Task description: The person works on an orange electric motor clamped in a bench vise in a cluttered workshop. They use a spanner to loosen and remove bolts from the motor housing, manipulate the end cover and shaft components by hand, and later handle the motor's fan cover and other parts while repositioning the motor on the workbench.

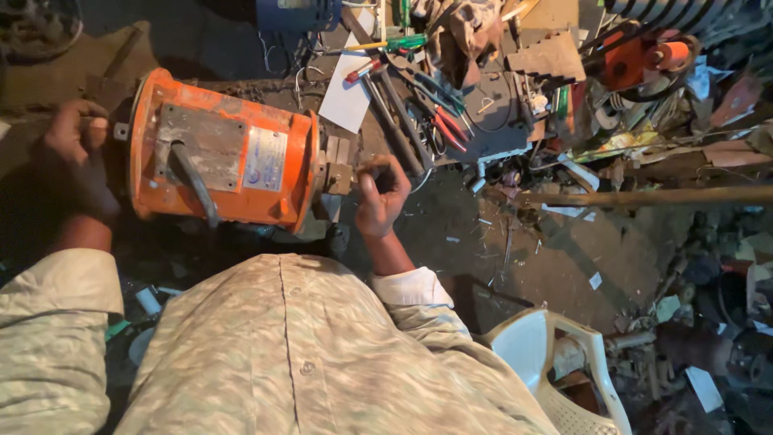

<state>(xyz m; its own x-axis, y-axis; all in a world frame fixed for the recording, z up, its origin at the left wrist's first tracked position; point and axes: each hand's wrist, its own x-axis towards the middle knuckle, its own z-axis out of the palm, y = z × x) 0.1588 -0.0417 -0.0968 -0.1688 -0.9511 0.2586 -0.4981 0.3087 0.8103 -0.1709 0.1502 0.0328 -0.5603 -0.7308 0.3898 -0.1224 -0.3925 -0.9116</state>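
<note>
Head view looks down over a patterned beige shirt point(306, 354) at the bottom, and beside it, at the right, stands a white plastic chair point(555, 354). Above the shirt lies an orange electric motor point(221, 157) on its side, with a grey plate and a pale label on its top face. It rests between the two hands. The left hand point(72, 141) is curled at the left end of the motor, fingers closed around a small part there; what exactly it grips I cannot tell. The right hand point(380, 193) is at the right end, just beside the shaft side, with fingers bent tightly around a small dark piece which is mostly hidden. Farther away, on the dirty floor, lie a white sheet of paper point(348, 97), pliers with red handles point(447, 125) and a green screwdriver point(394, 42). At the far right a long brown bar point(644, 196) lies across scattered scrap.
</note>
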